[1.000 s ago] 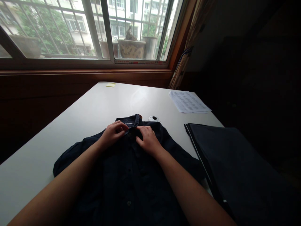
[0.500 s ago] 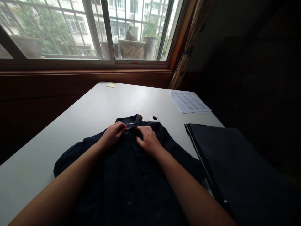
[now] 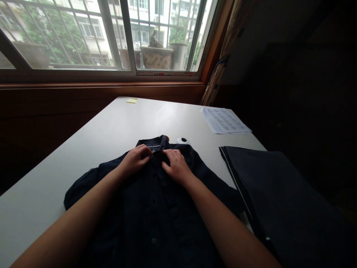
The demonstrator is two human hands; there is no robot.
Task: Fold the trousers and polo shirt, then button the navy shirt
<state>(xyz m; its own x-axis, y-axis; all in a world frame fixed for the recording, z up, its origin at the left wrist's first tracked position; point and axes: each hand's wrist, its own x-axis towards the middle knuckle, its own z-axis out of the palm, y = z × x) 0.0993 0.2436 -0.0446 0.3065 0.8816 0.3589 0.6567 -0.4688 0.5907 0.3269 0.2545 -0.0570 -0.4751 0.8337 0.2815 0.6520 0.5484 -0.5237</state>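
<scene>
A dark navy button-up shirt point(image 3: 156, 216) lies front up before me, its collar point(image 3: 152, 143) pointing away. At the left side of the collar opening, my left hand point(image 3: 136, 160) is closed, thumb and fingers pinching the collar edge. My right hand point(image 3: 177, 165) rests on the right side of the collar, fingers bent over the cloth and thumb apart from them; the fingertips grip the collar's edge. Small buttons run down the front placket, one button point(image 3: 153, 241) showing low down. What lies right between the fingertips is too dark to make out.
The white table point(image 3: 92, 141) stands below a barred window point(image 3: 156, 37). Folded dark cloth point(image 3: 273, 178) lies at the right. Printed sheets point(image 3: 225, 121), a yellow sticky note point(image 3: 132, 100) and a white round object with a dark centre point(image 3: 183, 141) are farther back.
My left thumb and fingers have shifted slightly at the collar, the thumb now lower and more bent. The right hand and the shirt look almost the same.
</scene>
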